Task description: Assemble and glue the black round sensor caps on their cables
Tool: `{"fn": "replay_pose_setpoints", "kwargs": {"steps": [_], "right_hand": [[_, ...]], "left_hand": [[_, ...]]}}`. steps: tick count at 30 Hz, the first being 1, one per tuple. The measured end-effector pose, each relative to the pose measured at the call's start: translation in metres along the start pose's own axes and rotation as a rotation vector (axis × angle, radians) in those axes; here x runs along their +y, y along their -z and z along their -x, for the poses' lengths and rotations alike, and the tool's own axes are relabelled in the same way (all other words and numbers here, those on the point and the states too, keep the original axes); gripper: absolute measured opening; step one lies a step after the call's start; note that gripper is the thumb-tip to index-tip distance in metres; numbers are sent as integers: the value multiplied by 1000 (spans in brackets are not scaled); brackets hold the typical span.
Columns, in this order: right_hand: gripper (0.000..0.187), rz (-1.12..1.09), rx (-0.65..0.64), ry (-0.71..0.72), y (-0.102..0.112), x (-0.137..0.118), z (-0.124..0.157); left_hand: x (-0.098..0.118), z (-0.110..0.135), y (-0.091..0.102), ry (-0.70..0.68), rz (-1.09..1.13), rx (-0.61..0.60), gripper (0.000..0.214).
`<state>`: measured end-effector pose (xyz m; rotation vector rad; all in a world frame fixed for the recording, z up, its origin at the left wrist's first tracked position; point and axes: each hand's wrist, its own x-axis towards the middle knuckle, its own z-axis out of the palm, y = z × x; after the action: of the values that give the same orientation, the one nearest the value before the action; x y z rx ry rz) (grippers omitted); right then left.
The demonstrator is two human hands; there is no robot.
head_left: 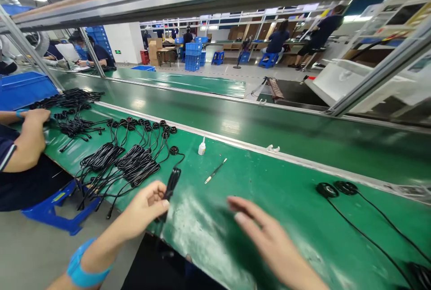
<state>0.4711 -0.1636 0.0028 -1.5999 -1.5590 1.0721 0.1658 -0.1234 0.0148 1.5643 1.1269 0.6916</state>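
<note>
My left hand (145,208) pinches a bundled black cable (171,184) at the near edge of the green table (269,182); the cable's round puck end (174,150) lies just beyond it. A blue band circles that wrist. Over the bare green surface to the right, my right hand (266,234) hovers with its fingers stretched flat, holding nothing. It is slightly blurred. Several coiled black cables (128,160) with round ends lie in a row to the left of my left hand.
A small white glue bottle (201,147) and a thin pen-like tool (215,171) lie mid-table. Two black pucks with cords (336,188) rest at right. A co-worker's arm (28,139) reaches over more cables at left, above a blue stool (54,211). The conveyor belt (235,115) runs behind.
</note>
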Motion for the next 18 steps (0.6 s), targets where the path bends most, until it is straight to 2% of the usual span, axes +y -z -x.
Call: {"fn": "replay_pose_setpoints", "kwargs": {"steps": [1,2,3,5,6,7,10,12,13,15,18], "right_hand": [[57,-136,-187,-14,-21,-9,8],[64,-264,-305,-17,-40,-17,15],[68,-374,-348,-31,-54,-23,20],[67,-529,-325,-97,-68,-30,27],[65,-562,-310,-131,-67,-33,29],[63,-563,-317,-162,-61,-35,31],[56,-389,-434,-195,-27,-41,38],[50,-134,-388,-108,0,-44,41],[47,19,-344,-46,11,-44,42],[43,309,-288,55,29,-39,39],[41,734,-168,93,38,-27,26]], "left_hand": [[9,4,-9,-11,87,-127,23],[18,8,-16,-29,101,-279,26],[25,10,-22,-59,76,-427,29],[31,10,-27,-157,-23,-562,26],[30,8,-27,-174,-61,-548,22],[26,3,-25,-172,-93,-479,20],[-1,-15,-17,-74,-241,-82,26],[-20,-29,-14,-31,-405,118,44],[-27,-36,-15,-36,-475,159,51],[-34,-46,-18,-90,-600,145,51],[-32,-53,-24,-170,-729,20,27]]}}
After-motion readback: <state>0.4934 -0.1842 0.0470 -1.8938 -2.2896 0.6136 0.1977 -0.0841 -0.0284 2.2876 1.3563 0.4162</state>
